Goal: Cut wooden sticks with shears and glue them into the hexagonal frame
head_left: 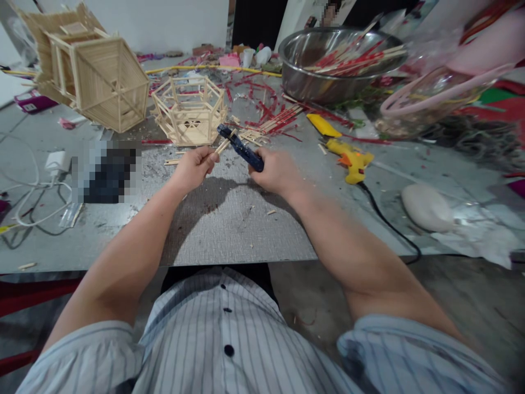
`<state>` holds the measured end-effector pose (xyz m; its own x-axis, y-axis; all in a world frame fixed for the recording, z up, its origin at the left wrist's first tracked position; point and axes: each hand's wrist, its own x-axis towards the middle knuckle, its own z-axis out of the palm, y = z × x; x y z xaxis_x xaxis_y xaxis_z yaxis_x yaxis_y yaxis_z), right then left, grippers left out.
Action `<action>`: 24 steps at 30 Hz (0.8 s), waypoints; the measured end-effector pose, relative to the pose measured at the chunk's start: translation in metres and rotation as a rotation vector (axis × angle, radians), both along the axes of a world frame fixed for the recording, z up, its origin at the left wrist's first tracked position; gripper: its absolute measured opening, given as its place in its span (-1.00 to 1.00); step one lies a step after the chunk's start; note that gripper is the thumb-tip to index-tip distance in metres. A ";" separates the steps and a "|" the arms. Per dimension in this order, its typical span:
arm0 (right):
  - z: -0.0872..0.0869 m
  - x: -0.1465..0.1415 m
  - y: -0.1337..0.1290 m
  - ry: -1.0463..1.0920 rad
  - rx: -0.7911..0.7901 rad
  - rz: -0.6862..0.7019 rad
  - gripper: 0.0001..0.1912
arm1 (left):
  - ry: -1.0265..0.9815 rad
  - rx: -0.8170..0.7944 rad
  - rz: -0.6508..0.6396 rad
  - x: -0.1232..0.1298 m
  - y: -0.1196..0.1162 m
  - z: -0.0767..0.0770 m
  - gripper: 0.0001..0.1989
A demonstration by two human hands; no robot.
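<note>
My left hand (198,166) pinches some thin wooden sticks (222,146) that slant up and to the right. In my right hand (274,171) is a dark blue cutting tool (241,149), which looks like pliers or nippers, its fingers wrapped round the handles. The tool's head meets the far part of the sticks; whether its jaws are closed on them I cannot tell. Just behind the hands stands an open frame of sticks (189,112) with several sides. Red-wrapped sticks (283,119) lie in a pile beyond the tool.
At the left back a stick-built model (110,82) rests on its side. A steel basin (311,85) holds more sticks. To the right lie a yellow glue gun (351,157) with a black cord and a whitish rounded object (426,207). A white charger (58,163) sits left.
</note>
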<state>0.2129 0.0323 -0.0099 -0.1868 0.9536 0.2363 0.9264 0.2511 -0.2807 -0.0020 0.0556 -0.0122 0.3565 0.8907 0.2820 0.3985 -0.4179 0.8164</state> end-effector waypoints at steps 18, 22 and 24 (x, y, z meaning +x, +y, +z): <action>0.002 -0.004 -0.002 -0.018 -0.016 -0.038 -0.66 | 0.000 0.061 0.023 0.001 0.001 -0.004 -0.92; 0.007 -0.007 -0.006 -0.008 -0.048 -0.052 -0.71 | 0.042 0.137 0.052 0.001 0.004 -0.008 -0.88; 0.008 -0.007 -0.006 0.009 -0.058 -0.055 -0.73 | 0.092 0.207 0.089 0.002 0.005 -0.011 -0.89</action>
<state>0.2058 0.0264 -0.0019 -0.1321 0.9745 0.1814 0.9357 0.1830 -0.3015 -0.0004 0.0602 -0.0229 0.3123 0.8461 0.4320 0.5100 -0.5329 0.6752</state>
